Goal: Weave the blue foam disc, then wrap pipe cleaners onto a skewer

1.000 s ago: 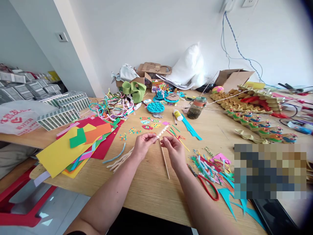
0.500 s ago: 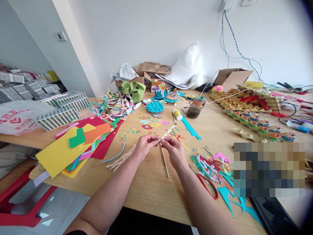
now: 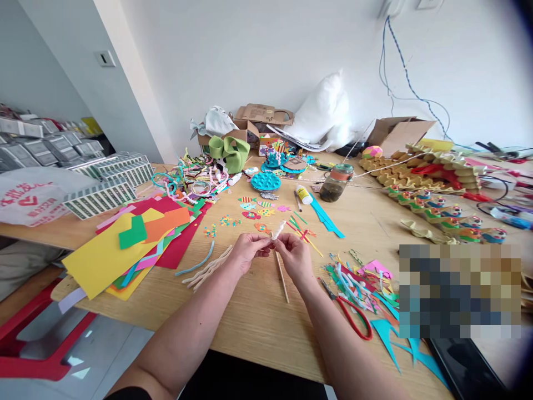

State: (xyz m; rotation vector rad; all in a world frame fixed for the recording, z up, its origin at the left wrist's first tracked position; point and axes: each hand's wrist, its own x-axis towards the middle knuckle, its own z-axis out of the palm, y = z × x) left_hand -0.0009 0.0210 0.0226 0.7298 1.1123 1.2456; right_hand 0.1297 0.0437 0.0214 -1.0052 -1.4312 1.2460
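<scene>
My left hand (image 3: 251, 246) and my right hand (image 3: 293, 254) meet above the middle of the table, both with fingers pinched on a short white twisted cord (image 3: 278, 228). Its free end sticks up beyond my fingertips. A thin wooden stick (image 3: 281, 278) runs from beneath my fingers toward me; whether it is held or lies on the wood cannot be made out. Left of my hands lie several cream cords (image 3: 207, 269) and a light blue one (image 3: 195, 263). Just beyond are colourful paper fish (image 3: 265, 212).
Coloured paper sheets (image 3: 95, 261) spread at left. Red-handled scissors (image 3: 353, 318) lie beside paper scraps (image 3: 358, 286) at right. Farther back stand a glue stick (image 3: 304, 195), a glass jar (image 3: 333, 186) and a blue bumpy disc (image 3: 265, 181). Egg cartons (image 3: 416, 183) fill the right rear.
The white cord's coils, loose and stretched out before, now look bunched tighter and shorter near my fingertips. Both hands stay in nearly the same place.
</scene>
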